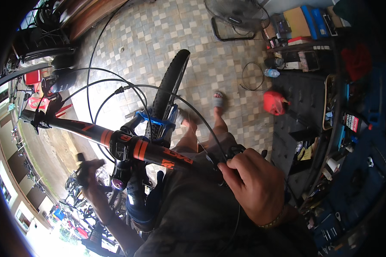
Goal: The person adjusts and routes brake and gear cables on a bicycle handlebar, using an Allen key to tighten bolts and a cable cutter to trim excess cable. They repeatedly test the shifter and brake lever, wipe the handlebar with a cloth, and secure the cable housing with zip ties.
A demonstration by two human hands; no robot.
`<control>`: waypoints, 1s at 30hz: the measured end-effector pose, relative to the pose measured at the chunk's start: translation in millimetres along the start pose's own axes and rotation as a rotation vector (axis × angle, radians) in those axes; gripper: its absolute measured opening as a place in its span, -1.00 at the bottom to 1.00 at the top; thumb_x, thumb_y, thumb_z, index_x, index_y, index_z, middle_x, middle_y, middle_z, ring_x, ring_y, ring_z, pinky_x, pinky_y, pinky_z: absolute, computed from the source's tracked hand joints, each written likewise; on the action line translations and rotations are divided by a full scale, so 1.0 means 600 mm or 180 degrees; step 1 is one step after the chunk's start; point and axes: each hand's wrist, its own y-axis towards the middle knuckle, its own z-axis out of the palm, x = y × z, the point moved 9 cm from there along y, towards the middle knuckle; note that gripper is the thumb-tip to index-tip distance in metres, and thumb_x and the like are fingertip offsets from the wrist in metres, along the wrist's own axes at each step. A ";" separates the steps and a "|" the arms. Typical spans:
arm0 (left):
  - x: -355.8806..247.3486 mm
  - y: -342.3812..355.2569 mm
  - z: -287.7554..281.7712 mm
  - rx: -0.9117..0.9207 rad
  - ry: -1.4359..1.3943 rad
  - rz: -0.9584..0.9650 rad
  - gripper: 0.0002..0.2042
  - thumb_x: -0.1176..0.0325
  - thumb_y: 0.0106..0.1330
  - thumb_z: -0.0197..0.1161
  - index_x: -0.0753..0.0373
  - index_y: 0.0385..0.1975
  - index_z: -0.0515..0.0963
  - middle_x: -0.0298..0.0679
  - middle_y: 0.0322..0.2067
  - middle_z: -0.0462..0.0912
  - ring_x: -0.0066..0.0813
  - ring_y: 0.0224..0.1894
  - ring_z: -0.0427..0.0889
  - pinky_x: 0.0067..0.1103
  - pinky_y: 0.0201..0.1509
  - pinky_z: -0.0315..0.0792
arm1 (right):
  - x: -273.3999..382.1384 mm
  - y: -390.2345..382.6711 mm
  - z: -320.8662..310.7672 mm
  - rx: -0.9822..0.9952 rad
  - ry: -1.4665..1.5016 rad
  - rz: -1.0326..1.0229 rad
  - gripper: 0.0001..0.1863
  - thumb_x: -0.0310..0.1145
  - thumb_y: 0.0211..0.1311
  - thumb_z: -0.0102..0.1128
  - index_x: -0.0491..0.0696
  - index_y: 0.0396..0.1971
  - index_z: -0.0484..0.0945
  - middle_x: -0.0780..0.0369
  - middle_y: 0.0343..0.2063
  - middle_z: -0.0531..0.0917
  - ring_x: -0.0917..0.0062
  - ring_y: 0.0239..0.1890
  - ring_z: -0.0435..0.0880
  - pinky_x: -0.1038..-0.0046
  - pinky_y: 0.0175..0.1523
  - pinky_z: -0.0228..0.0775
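Observation:
A bicycle handlebar (153, 153), black with orange stripes, crosses in front of me, its stem (121, 144) clamped around the middle. My right hand (256, 182) is at the bar's right end, thumb and fingers closed on a black handlebar control (214, 160). Whether that is the shifter or the brake lever is hidden by my fingers. A black cable housing (197, 112) arcs into this control. My left hand (90, 175) is raised to the left of the stem, dark and smeared; its fingers do not show clearly. Below the bar are the blue fork (162, 122) and the knobby front tyre (167, 88).
A tool bench and shelves (302, 103) line the right side, with a red bag (273, 103) and a water bottle (271, 73). On the tiled floor (137, 38) stands a black fan (236, 19). More bicycles (77, 199) and red chairs (38, 102) are on the left.

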 end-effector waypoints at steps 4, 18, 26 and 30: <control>-0.060 -0.036 -0.133 -0.0371 0.0587 0.0962 -0.73 0.33 0.44 0.19 0.43 -0.14 0.71 -0.03 -0.18 0.77 -0.32 -0.15 0.76 -0.47 -0.04 0.61 | -0.004 -0.002 -0.004 0.0003 0.0219 -0.0047 -0.79 -0.44 0.30 0.44 -0.09 -0.31 0.51 0.18 -0.34 0.59 0.20 -0.44 0.71 0.20 -0.38 0.54; -0.074 -0.195 0.300 0.2911 -0.0573 0.0205 -0.60 0.22 0.37 0.43 0.39 0.06 0.64 0.13 -0.09 0.74 0.09 0.04 0.73 -0.29 0.17 0.56 | -0.035 0.061 -0.036 -0.0085 0.0194 -0.0572 -0.77 -0.48 0.17 0.55 -0.19 -0.47 0.59 0.19 -0.54 0.64 0.44 -0.55 0.69 0.39 -0.43 0.44; -0.070 -0.178 0.563 0.2878 -0.2184 0.0552 -0.68 0.25 0.45 0.36 0.36 0.03 0.58 -0.05 -0.30 0.66 -0.26 -0.15 0.69 -0.39 0.01 0.55 | -0.214 0.163 0.015 0.0215 0.0817 -0.0576 -0.79 -0.45 0.20 0.59 -0.19 -0.45 0.68 0.28 -0.54 0.66 0.70 -0.55 0.63 0.55 -0.43 0.40; -0.139 -0.165 0.633 0.2921 -0.2204 0.0543 -0.76 0.30 0.48 0.34 0.33 -0.03 0.58 -0.13 -0.33 0.65 -0.35 -0.22 0.63 -0.42 -0.11 0.48 | -0.265 0.166 0.073 0.0211 0.0942 -0.0917 -0.76 -0.38 0.19 0.61 -0.17 -0.43 0.69 0.29 -0.54 0.67 0.68 -0.53 0.62 0.51 -0.41 0.43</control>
